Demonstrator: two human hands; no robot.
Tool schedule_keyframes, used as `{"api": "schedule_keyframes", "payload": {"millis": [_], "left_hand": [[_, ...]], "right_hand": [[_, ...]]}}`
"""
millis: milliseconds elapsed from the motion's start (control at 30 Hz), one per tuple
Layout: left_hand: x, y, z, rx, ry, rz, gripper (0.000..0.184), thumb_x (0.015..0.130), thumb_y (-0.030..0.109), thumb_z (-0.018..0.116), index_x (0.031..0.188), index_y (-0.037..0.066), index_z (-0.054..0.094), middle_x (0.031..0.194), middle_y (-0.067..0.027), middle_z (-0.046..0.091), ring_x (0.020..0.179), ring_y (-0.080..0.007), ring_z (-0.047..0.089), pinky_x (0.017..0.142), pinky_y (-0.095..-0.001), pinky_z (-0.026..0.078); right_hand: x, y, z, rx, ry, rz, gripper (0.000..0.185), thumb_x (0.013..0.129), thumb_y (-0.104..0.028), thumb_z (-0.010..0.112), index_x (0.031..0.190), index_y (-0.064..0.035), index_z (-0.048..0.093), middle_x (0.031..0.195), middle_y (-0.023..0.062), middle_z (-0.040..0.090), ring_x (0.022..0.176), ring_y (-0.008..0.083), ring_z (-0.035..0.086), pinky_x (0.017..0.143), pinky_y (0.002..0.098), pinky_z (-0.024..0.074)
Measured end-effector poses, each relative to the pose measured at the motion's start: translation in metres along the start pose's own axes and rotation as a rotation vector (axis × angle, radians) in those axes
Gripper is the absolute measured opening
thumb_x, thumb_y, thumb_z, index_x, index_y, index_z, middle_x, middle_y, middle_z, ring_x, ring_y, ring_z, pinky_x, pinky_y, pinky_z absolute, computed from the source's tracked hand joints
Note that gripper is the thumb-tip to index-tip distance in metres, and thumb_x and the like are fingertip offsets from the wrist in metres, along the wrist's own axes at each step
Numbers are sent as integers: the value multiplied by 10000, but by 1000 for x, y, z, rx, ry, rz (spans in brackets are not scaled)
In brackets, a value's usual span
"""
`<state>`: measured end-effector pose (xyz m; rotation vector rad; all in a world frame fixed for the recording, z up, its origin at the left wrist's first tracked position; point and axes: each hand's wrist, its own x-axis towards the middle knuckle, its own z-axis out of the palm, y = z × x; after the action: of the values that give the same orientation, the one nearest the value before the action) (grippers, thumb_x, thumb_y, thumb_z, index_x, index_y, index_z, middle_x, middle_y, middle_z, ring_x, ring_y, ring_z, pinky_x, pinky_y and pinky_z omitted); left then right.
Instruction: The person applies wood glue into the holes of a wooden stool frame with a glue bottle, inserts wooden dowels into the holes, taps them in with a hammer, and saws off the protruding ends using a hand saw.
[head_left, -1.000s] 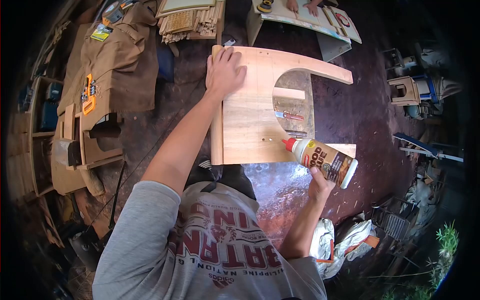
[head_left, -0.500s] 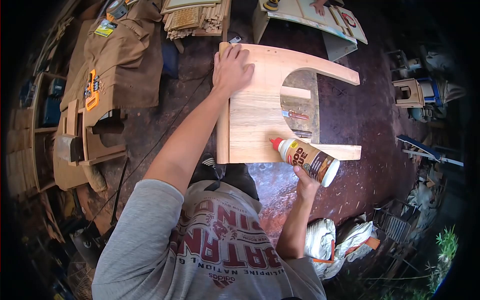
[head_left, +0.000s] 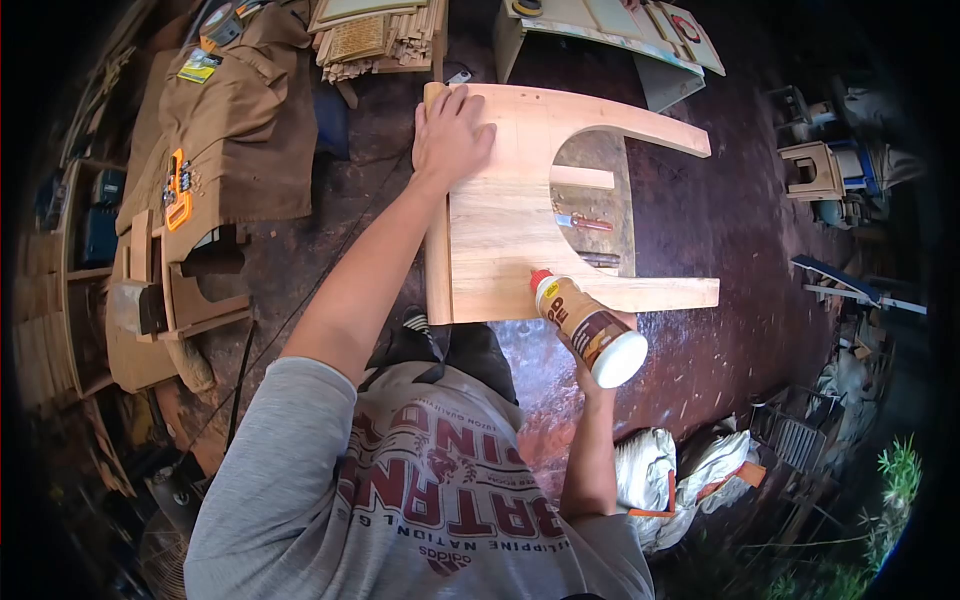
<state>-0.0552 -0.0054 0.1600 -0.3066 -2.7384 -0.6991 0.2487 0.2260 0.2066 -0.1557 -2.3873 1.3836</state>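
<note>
A pale wooden panel (head_left: 490, 215) with a deep curved cut-out and two leg-like ends lies before me, a narrow wooden strip (head_left: 438, 250) along its left edge. My left hand (head_left: 452, 140) grips the panel's far left corner, fingers over the strip and the panel face. In my right hand (head_left: 590, 372) is a wood glue bottle (head_left: 585, 325), tilted with its red nozzle down toward the panel near the cut-out and its white base up toward me. Most of the right hand's fingers are hidden behind the bottle. Whether the nozzle touches the wood, I cannot tell.
Through the cut-out show a chisel-like tool (head_left: 585, 222) and a wood strip (head_left: 582, 177) on a lower surface. A cloth-covered bench (head_left: 235, 130) with an orange tool (head_left: 178, 200) stands left. Stacked wood pieces (head_left: 400, 40) and a white worktable (head_left: 600, 40) are at the back.
The glue bottle has tipped more upright, its base swinging toward me and left, with the nozzle lower toward the panel. My left hand keeps its place on the panel; the whole view shifts slightly.
</note>
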Motion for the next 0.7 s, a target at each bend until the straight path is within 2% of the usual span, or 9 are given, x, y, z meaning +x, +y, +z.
{"api": "schedule_keyframes", "payload": {"millis": [133,167,367,467,500,533,600,633,700], "left_hand": [[2,-2,-3,16,-17,27,561,932,399,667,1415,120,610,1588,-125,489,1515,-315,380,1244,-583,243],[1,-2,-4,16,-25,31,567,930,401,670,1417,118,608,1587,-126,490,1516,-316,378,1244,-582,243],[7,-5,1,-1,-9,8,563,907,402,691,1384,109,636,1575,-124,503,1515,-312,378,1233,-587,250],[5,1,-17,-260,279,123,345,885,224,734,1197,77,746,1356,-139,684,1328,-329,589,1142,-488,420],[-7,11,-27,-425,309,45,246,901,192,750,1102,53,779,1129,-140,767,1092,-322,717,979,-408,548],[-22,20,-44,-621,137,-71,227,889,219,762,1040,51,781,1030,-106,781,878,-270,739,796,-362,585],[-54,11,-76,-913,-323,-113,328,1018,315,696,1148,25,777,995,-56,793,875,-125,711,826,-287,572],[-66,6,-98,-1098,-631,-372,405,1047,376,658,1248,34,745,1076,-51,770,940,-139,703,847,-292,568],[-82,-33,-126,-1343,-880,-455,509,1055,394,643,1404,24,634,1210,-72,719,1061,-143,674,921,-295,551]], "right_hand": [[25,1,-18,-141,-125,58,619,733,-175,968,1253,0,682,1083,109,692,1021,273,675,925,388,551],[33,7,-21,-43,-213,364,714,714,-203,990,1295,29,648,1171,151,705,1063,297,692,953,416,566],[74,22,-80,791,64,462,764,796,-21,806,1481,26,473,1293,157,648,1172,283,678,1023,472,577],[79,35,-63,1031,200,590,768,827,-77,788,1514,-17,449,1343,135,643,1208,293,671,1025,500,572],[82,44,-51,1091,145,621,767,877,-159,778,1548,-61,420,1450,148,593,1346,308,594,1105,544,522],[89,39,-33,1118,102,654,768,866,-147,782,1539,-51,427,1418,141,611,1296,302,626,1067,529,550],[110,5,23,1114,-143,661,743,876,-155,768,1529,-38,434,1383,144,630,1225,293,673,997,496,606],[115,-15,53,1011,-224,668,721,891,-166,757,1522,-31,436,1361,150,640,1194,279,690,976,459,625],[129,-38,117,871,-508,716,710,903,-178,758,1518,-28,437,1339,144,652,1159,259,705,941,403,633]]}}
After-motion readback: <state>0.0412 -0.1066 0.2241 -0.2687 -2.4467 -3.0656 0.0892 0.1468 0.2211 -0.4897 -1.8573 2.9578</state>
